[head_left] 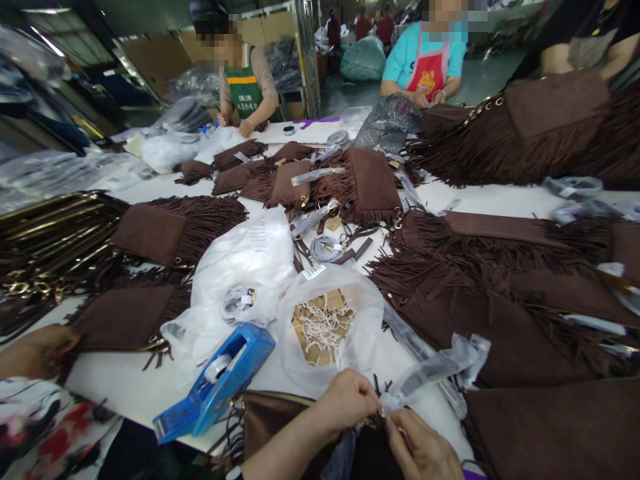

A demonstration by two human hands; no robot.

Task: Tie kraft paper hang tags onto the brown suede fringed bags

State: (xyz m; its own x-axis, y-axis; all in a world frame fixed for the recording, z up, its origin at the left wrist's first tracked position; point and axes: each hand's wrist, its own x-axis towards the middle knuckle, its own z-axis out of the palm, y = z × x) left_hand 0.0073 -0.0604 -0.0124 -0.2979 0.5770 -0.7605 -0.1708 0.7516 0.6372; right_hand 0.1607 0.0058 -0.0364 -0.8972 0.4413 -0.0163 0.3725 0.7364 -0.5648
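Note:
At the near table edge, my left hand (350, 403) and my right hand (425, 447) meet, fingertips pinched together at a small gold-coloured metal clasp (381, 413). My fingers hide part of the clasp. Just above it a twisted clear plastic sleeve (435, 373) sticks out to the upper right. Under my hands lies a dark brown bag (275, 427) with a gold zip edge, partly covered by my left forearm. Beyond my hands is an open plastic bag (367, 307) of brown cardboard tags (323, 327) with white strings.
A blue tape dispenser (220, 380) stands left of my hands. Brown fringed bags (373, 180) cover much of the white table. At the left edge another person's hand (37, 350) is beside a brown bag (125, 317). Several people work across the table.

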